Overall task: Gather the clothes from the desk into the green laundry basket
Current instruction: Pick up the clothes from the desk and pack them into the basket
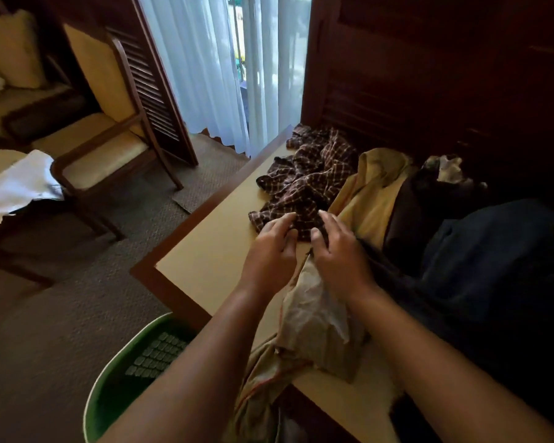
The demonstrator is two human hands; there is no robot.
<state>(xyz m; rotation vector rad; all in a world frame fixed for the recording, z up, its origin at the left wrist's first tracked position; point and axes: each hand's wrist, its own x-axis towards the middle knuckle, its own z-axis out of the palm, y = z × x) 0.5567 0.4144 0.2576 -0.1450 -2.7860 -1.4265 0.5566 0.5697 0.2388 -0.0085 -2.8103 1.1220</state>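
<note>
Your 2 hands, left hand (pixel 274 239) and right hand (pixel 339 251), reach open-fingered onto the crumpled brown checked cotton shirt (pixel 307 177) on the tan wooden desk (pixel 211 251), gripping nothing yet, because the green plastic laundry basket (pixel 115 378) waits near-left below.

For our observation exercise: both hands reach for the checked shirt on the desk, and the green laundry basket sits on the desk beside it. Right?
Not quite. The head view shows the green laundry basket on the floor beside the desk, not on it. Both hands, left hand and right hand, do reach the checked shirt.
</note>
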